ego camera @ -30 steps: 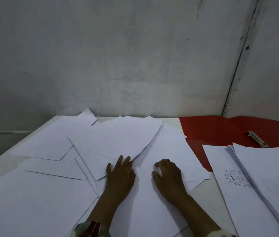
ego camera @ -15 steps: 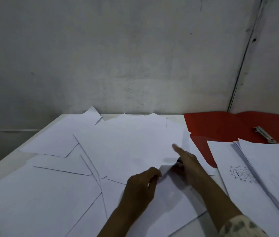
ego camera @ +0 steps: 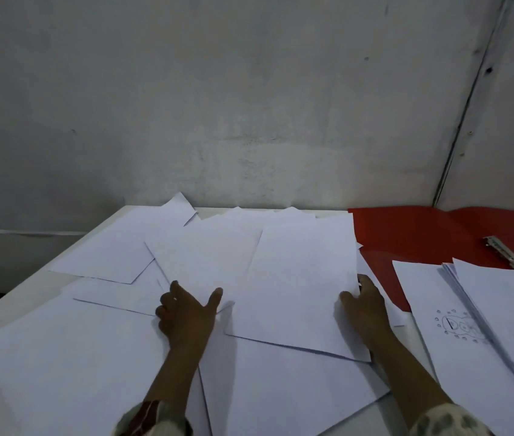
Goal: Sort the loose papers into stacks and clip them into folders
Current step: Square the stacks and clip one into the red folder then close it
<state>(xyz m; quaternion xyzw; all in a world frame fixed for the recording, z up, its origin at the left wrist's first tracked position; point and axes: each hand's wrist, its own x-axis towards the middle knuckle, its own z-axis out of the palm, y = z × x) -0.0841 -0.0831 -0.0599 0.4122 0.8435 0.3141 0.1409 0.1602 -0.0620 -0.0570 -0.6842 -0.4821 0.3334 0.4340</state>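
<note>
Where a white table (ego camera: 13,305) meets a stained grey wall (ego camera: 249,105), loose white papers (ego camera: 117,256) spread in overlapping layers. Left of the open red folder (ego camera: 407,234) with its metal clip (ego camera: 504,256): right hand (ego camera: 366,309) gripping the edge of a top sheet (ego camera: 299,284); further left, left hand (ego camera: 186,309) resting on papers, fingers loosely curled, holding nothing. In front of the folder, a sorted stack (ego camera: 501,309).
</note>
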